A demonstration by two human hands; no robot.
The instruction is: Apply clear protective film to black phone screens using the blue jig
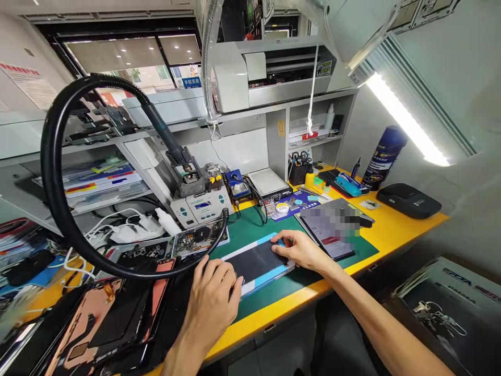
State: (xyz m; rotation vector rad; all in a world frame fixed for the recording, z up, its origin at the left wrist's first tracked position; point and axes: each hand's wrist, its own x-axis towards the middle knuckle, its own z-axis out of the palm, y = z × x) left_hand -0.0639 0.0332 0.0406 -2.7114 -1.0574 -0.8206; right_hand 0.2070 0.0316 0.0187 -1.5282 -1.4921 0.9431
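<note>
Right now, your black panel (250,262) lies flat above the green mat (254,309), with blue-and-white strips (266,277) along its long edges. Your right hand (299,251) is half curled, thumb and forefinger touching the panel's right end; you can't tell from this view whether they pinch it. Your left hand (214,292) is loosely bent beside the left end, its grip hidden.

Beyond, a black holder (298,174) carries loop-handled tools (301,156), and the right shelf (319,137) contains papers and a white bottle (329,116).

You have a strip of mat between the panel and the yellow table edge (287,301). On your left, the black hose (90,253) loops close to your fingers; on your right, a lit-screen device (331,237) lies just past your wrist.
</note>
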